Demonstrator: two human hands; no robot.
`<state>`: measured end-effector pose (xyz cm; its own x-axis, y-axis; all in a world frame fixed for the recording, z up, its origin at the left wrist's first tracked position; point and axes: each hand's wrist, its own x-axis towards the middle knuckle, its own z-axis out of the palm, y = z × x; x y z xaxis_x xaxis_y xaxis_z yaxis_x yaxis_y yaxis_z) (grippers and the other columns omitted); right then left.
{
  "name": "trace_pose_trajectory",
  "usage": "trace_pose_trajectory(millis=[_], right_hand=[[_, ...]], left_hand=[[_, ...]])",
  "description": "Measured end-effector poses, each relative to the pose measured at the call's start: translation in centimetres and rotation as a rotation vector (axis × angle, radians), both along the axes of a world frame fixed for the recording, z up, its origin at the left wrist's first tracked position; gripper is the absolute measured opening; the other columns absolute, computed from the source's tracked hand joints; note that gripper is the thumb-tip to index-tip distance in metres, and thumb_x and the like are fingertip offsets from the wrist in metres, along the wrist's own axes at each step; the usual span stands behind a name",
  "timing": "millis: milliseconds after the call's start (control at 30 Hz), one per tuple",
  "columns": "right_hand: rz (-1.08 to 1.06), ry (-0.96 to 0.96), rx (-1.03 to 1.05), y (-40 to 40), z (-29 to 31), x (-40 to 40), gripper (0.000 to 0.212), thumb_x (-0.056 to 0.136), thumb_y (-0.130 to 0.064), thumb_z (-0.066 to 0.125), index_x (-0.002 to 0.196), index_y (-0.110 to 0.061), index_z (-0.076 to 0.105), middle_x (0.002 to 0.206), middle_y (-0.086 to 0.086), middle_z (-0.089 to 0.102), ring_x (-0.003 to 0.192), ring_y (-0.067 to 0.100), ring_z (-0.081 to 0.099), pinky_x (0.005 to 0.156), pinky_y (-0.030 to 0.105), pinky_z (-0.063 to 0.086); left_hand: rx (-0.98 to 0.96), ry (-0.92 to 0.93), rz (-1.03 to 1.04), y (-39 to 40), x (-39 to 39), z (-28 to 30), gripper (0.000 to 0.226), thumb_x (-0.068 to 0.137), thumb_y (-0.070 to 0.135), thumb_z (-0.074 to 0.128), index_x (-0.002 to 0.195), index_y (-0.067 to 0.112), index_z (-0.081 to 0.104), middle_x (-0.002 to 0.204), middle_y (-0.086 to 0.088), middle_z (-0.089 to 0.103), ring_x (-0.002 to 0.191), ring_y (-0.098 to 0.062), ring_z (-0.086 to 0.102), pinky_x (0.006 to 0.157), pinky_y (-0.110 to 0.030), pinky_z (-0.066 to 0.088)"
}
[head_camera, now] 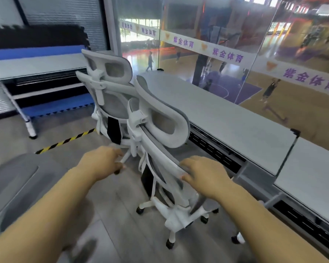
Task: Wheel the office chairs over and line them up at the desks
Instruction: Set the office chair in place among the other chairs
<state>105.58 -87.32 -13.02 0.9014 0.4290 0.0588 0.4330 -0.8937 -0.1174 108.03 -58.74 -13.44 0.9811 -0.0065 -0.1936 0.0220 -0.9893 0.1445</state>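
Right hand [203, 175] has a grip on the near chair's backrest [165, 166] by the counter [226, 114]; left hand [101, 161] loosely curled, can't tell what it's holding.

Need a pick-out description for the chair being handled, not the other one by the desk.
Start at the long grey desk along the glass wall. Two white mesh chairs stand beside it. The handled chair is nearer the camera, with the right hand gripping its backrest edge; the far chair stands untouched behind it, by the folding table.
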Motion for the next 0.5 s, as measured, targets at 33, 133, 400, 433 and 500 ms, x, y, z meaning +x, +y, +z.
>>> trace_pose_trajectory(millis=[33,133,400,433,500], right_hand=[[0.029,-0.034,0.010,0.7,-0.3,1.0,0.036,0.088,-0.046,0.049,0.116,-0.024,0.056,0.114,-0.004,0.059,0.106,0.020,0.055,0.080,0.036,0.049],[0.130,-0.173,0.042,3.1,-1.1,3.9,0.043,0.085,-0.053,0.039,0.104,-0.022,0.062,0.095,-0.005,0.065,0.087,0.021,0.062,0.062,0.033,0.051],[0.020,-0.240,0.036,7.7,-2.6,8.6,0.038,0.083,-0.051,0.046,0.102,-0.025,0.066,0.089,-0.009,0.068,0.073,0.017,0.066,0.048,0.031,0.052],[-0.014,-0.231,0.031,8.1,-2.7,8.8,0.038,0.081,-0.053,0.048,0.101,-0.026,0.066,0.087,-0.010,0.068,0.071,0.017,0.066,0.047,0.030,0.051],[-0.067,-0.207,0.020,8.6,-2.8,9.0,0.039,0.079,-0.055,0.050,0.100,-0.028,0.067,0.084,-0.012,0.068,0.069,0.016,0.065,0.048,0.026,0.049]], left_hand=[[-0.007,-0.014,-0.007,0.5,1.3,0.0,0.041,0.085,0.046,0.058,0.124,0.034,0.051,0.125,0.004,0.056,0.111,-0.020,0.053,0.086,-0.039,0.048],[-0.031,-0.076,-0.061,2.0,5.8,0.0,0.041,0.088,0.037,0.058,0.127,0.033,0.049,0.131,0.004,0.051,0.114,-0.021,0.051,0.088,-0.039,0.048],[-0.081,-0.193,-0.333,4.5,18.5,-0.1,0.045,0.087,0.012,0.054,0.129,0.029,0.048,0.133,0.002,0.047,0.111,-0.025,0.053,0.081,-0.037,0.048],[-0.088,-0.203,-0.377,4.6,19.8,-0.2,0.046,0.086,0.011,0.055,0.128,0.029,0.049,0.133,0.003,0.048,0.110,-0.025,0.053,0.082,-0.040,0.050],[-0.093,-0.205,-0.478,4.5,22.1,-0.7,0.046,0.084,0.011,0.059,0.125,0.029,0.052,0.131,0.005,0.049,0.111,-0.024,0.052,0.082,-0.041,0.050]])
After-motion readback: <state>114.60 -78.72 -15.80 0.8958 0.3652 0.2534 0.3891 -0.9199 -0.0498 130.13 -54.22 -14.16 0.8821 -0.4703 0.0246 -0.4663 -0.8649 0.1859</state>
